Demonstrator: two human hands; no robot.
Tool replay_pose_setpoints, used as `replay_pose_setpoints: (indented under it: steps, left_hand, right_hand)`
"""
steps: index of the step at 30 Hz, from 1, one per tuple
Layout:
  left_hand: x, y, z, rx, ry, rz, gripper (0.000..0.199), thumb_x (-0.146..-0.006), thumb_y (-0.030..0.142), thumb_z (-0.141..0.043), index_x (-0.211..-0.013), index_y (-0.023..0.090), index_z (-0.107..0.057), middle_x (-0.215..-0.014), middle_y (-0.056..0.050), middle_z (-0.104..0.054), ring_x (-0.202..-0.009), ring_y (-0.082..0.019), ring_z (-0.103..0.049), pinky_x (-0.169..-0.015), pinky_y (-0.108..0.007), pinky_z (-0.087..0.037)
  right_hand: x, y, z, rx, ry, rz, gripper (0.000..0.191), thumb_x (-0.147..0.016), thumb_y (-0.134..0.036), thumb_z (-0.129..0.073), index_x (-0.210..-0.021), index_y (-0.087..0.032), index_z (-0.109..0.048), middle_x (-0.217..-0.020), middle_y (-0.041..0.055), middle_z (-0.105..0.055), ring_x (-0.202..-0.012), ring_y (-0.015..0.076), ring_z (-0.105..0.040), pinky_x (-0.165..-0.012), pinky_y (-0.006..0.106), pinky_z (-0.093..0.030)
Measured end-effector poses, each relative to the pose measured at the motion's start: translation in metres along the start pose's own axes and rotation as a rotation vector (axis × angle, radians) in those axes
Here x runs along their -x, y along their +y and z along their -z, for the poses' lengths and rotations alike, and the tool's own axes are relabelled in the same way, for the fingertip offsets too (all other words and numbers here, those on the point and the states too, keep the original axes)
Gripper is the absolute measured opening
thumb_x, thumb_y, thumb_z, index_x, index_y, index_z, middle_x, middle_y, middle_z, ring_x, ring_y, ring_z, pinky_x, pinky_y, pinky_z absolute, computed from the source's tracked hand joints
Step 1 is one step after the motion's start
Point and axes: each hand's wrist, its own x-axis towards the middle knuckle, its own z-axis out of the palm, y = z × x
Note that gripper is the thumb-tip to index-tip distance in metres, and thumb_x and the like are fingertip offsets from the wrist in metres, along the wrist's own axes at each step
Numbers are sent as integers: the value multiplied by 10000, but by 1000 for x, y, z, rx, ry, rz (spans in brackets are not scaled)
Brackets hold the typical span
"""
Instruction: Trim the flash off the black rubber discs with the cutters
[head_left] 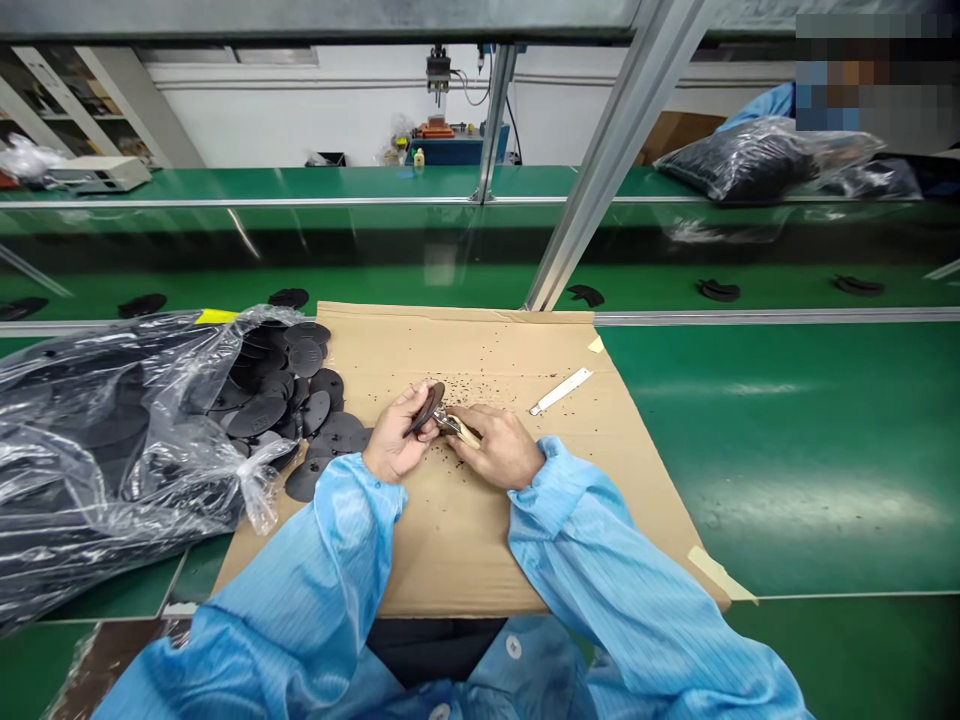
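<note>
My left hand (397, 440) is closed on a black plastic disc (426, 408), tilted up on its edge above the cardboard sheet (465, 560). In my right hand (496, 443) are cutting pliers (459, 428) with pale handles; my fingers wrap round them. The pliers' metal jaws meet the lower edge of the disc, and I cannot tell whether they bite into it. Small black scraps lie scattered on the cardboard around both hands. To the right of my right hand rests a white utility knife (561, 391).
At left, a clear plastic bag (97, 440) spills several black discs (259, 415) onto the cardboard's edge. Small stacks of black pieces (718, 290) sit along the green belt behind. A slanted metal post (615, 160) rises at the back. A person in blue is at the far right.
</note>
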Motion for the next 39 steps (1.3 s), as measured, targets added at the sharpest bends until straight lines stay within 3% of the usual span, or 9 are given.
replay_pose_setpoints:
  steps: [10, 17, 21, 25, 29, 33, 39]
  left_hand:
    - [-3, -5, 4, -61, 46, -46, 236, -704, 226, -764, -864, 117, -630, -619, 34, -508, -426, -27, -376, -368, -156, -259]
    - [-3, -5, 3, -54, 74, -41, 221, -713, 220, -756, -870, 121, -635, -617, 36, -520, -408, -22, -364, -359, -158, -255]
    - [-4, -4, 1, 15, 69, -68, 226, -736, 209, -744, -906, 128, -620, -682, 18, -569, -469, -41, -462, -397, -157, -334]
    - [-5, -4, 0, 56, 110, -150, 210, -746, 155, -728, -923, 134, -615, -780, -17, -647, -642, -94, -600, -555, -199, -478]
    - [-7, -6, 1, 94, 74, -212, 270, -709, 127, -758, -939, 145, -617, -850, -20, -680, -730, -95, -629, -648, -198, -501]
    - [-7, -7, 3, 58, 87, -210, 266, -678, 108, -772, -870, 152, -593, -714, 33, -618, -581, -47, -552, -545, -159, -450]
    - [-7, -7, 2, 40, 106, -189, 216, -662, 45, -723, -811, 131, -592, -685, 1, -611, -637, -93, -588, -614, -215, -507]
  right_hand:
    - [-1, -3, 5, 9, -94, -31, 301, -767, -107, -516, -1000, -212, -676, -835, 52, -685, -793, 197, -625, -729, 269, -450]
    - [0, -6, 7, -111, -97, -51, 242, -760, -114, -516, -891, -216, -691, -802, 19, -698, -717, 166, -611, -673, 249, -429]
    - [0, -5, 3, -378, -35, -136, 154, -782, -204, -575, -878, -191, -694, -760, 0, -680, -659, 146, -573, -640, 258, -424]
    - [-3, 2, 4, -1021, 8, -391, 285, -757, -328, -645, -989, -162, -649, -675, -2, -627, -556, 136, -542, -559, 274, -447]
    - [-8, 10, 13, -1536, -62, -607, 262, -736, -272, -608, -972, -160, -631, -753, 43, -658, -623, 169, -615, -625, 332, -517]
    - [-9, 13, 19, -1624, -138, -711, 210, -778, -241, -527, -937, -157, -635, -641, 17, -600, -544, 149, -561, -543, 295, -474]
    - [-8, 10, 15, -1559, -133, -622, 231, -790, -292, -525, -953, -167, -630, -682, 33, -602, -585, 160, -544, -600, 331, -474]
